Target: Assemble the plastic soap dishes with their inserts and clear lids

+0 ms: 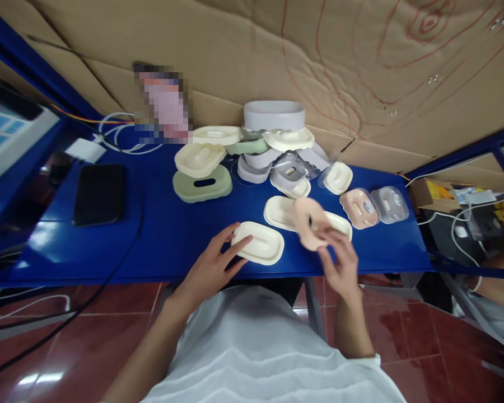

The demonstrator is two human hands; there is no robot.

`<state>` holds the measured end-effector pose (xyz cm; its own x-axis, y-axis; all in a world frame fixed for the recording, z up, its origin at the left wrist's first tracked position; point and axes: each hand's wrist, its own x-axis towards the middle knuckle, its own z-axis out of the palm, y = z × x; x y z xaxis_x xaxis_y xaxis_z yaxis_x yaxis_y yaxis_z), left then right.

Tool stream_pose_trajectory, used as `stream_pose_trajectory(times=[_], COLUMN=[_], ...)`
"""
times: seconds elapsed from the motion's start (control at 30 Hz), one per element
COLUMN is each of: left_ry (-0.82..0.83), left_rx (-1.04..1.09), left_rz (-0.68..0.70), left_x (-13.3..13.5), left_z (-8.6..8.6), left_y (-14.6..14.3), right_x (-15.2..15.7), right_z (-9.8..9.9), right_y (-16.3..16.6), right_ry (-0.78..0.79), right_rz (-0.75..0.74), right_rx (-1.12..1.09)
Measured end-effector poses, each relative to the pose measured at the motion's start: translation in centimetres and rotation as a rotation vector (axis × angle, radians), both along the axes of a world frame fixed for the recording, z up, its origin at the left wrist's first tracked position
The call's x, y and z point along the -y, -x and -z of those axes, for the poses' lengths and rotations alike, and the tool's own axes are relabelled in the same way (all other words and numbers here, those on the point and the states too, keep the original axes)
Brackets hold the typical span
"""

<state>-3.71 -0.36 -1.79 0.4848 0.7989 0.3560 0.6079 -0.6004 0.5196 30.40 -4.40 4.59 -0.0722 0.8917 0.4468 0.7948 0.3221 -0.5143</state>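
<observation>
My left hand [213,261] has its fingers spread, with the tips resting on the left end of a shallow cream oval tray [264,246] near the table's front edge. A peach oval cover with a slot [306,224] is tilted up in my right hand [341,262], pinched at its lower right and slightly blurred. Behind that cover lies another long cream piece [278,212], partly hidden by it. Farther back sit a sage-green slotted cover [210,186] and a cream tray [200,159] leaning over its rear edge.
A pile of cream, green and lilac pieces, topped by a lilac box [274,116], lies against the cardboard wall [227,50]. Clear-wrapped peach [359,208] and grey [390,204] pieces sit at right. A black flat device [98,194] and cables are at left.
</observation>
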Motion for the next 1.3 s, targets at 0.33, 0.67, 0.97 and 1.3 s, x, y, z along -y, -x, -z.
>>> stream_pose_trajectory(times=[0.33,0.67,0.97,1.3], left_ry=[-0.028,-0.094,-0.115,-0.085], left_rx=[-0.073,-0.072,-0.058,-0.011], left_rz=[0.092,0.084,-0.092,-0.170], left_x=[-1.6,-0.8,-0.1,-0.1], left_z=[-1.0,-0.2,-0.4,-0.1], left_y=[1.0,1.3,3.0,1.8], right_x=[-1.9,-1.5,-4.0,-17.4], right_z=[3.9,4.5,2.7,-5.5], right_y=[6.5,7.6,0.6,1.8], right_ry=[0.101,0.110,-0.046,-0.248], right_rz=[-0.496,-0.491,-0.108,0.007], right_rx=[0.125,0.299,0.245,0.366])
